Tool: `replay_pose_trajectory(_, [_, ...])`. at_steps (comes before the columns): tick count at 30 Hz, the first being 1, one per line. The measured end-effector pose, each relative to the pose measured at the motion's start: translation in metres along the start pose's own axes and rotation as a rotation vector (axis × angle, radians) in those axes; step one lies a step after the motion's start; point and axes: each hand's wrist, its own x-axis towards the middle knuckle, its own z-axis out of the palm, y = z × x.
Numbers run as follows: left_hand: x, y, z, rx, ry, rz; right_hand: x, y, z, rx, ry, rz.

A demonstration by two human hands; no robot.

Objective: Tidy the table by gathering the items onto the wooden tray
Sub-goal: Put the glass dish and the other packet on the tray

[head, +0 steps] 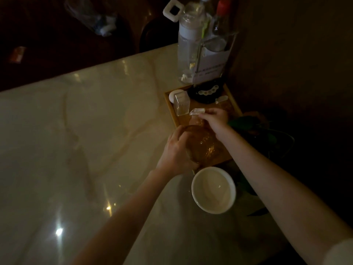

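Dim scene. Left hand (174, 150) curling grip round clear glass jar (202, 142), jar lying over near end of wooden tray (228, 92) on marble table (95, 131). Right hand (215, 117) pinching small clear piece (196, 111) above tray. White bowl (213, 190) sitting on table just beside tray's near edge

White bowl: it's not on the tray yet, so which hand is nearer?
Left. The left hand holds the glass jar just beyond the white bowl; the right hand is farther up the tray.

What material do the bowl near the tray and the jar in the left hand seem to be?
Bowl: probably glazed white ceramic, opaque with a soft sheen. Jar: clear glass, likely; the wooden tray shows through it.
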Motion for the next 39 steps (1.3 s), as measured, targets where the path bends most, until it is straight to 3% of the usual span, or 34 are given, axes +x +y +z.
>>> replay_pose_trajectory(18, [0.004,-0.008,0.011,0.019,-0.12,0.041,0.018,0.018,0.002,-0.458,0.062,-0.29])
replay_pose_trajectory(31, [-0.01,-0.003,-0.004,0.263,-0.171,0.055,-0.022,0.02,-0.021,-0.422,-0.134,-0.373])
replay_pose_trajectory(39, [-0.046,-0.04,-0.015,0.37,-0.13,-0.128,-0.06,0.041,-0.034,-0.417,-0.176,-0.317])
